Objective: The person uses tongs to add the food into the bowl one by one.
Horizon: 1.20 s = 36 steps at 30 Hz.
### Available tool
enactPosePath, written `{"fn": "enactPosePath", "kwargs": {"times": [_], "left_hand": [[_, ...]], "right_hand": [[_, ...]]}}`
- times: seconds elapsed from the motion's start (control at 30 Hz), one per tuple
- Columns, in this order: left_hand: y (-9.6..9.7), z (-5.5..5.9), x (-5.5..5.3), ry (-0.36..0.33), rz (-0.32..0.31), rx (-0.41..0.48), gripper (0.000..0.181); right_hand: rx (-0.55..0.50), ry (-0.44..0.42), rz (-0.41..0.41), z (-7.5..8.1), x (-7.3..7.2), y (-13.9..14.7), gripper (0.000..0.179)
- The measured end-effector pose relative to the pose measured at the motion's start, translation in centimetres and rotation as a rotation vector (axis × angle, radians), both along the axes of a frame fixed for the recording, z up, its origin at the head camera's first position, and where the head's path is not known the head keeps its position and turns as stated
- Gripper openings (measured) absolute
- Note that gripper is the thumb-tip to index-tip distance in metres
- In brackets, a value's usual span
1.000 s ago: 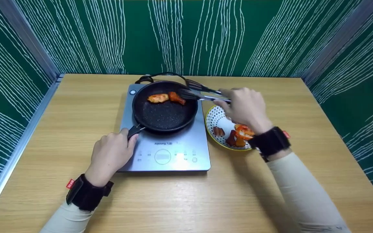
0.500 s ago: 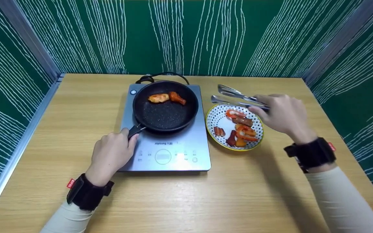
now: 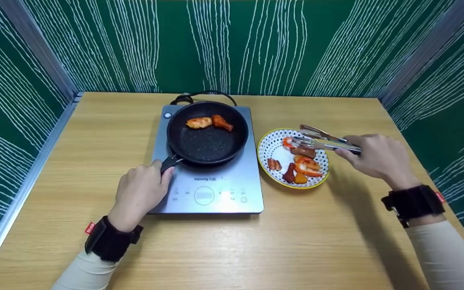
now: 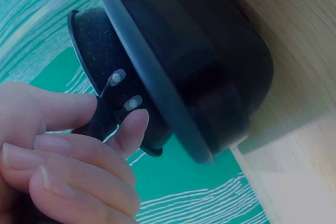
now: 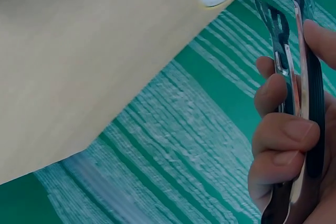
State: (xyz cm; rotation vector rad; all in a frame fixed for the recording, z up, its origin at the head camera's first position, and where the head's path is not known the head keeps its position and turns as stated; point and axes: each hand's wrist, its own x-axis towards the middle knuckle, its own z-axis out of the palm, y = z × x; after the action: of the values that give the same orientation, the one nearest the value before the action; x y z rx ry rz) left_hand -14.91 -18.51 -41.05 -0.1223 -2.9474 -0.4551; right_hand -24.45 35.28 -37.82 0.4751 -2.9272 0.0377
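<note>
My left hand (image 3: 142,188) grips the black handle of a frying pan (image 3: 208,147), which sits on a silver induction cooker (image 3: 228,193). Two pieces of food lie in the pan: a chicken wing (image 3: 199,123) and a drumstick (image 3: 222,123). In my right hand (image 3: 381,158) is a pair of metal tongs (image 3: 324,145), their tips spread apart over the upper right of a dotted plate (image 3: 268,147). The tongs' lower tip overlaps a shrimp (image 3: 288,142); whether they touch cannot be made out. In the right wrist view, curled fingers (image 5: 286,132) wrap the tongs (image 5: 296,77).
On the plate also lie a brown sausage-like piece (image 3: 303,152), a small ribbed meat piece (image 3: 274,164), a dark red piece (image 3: 289,172) and other orange food (image 3: 307,166). A black cable (image 3: 212,92) runs behind the cooker. Green patterned walls (image 3: 256,48) enclose the wooden table (image 3: 216,249).
My right hand has carried the tongs from above the pan rightward and then down over the plate, with nothing between their tips. The left hand keeps its grip on the pan handle.
</note>
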Motion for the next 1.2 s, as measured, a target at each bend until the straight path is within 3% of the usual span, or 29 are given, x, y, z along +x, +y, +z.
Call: {"fn": "enactPosePath", "kwargs": {"times": [0.47, 0.87, 1.2], "left_hand": [[-0.1, 0.0, -0.1, 0.018, -0.007, 0.002, 0.038], [-0.1, 0.0, 0.0, 0.038, -0.003, -0.021, 0.037], [0.0, 0.0, 0.0, 0.026, -0.001, -0.022, 0.037]], "right_hand": [[0.036, -0.086, -0.011, -0.7, 0.4, 2.0, 0.060], [0.091, -0.016, 0.049, -0.8, 0.7, 2.3, 0.042], [0.135, -0.013, 0.065, -0.6, 0.8, 2.4, 0.039]]}}
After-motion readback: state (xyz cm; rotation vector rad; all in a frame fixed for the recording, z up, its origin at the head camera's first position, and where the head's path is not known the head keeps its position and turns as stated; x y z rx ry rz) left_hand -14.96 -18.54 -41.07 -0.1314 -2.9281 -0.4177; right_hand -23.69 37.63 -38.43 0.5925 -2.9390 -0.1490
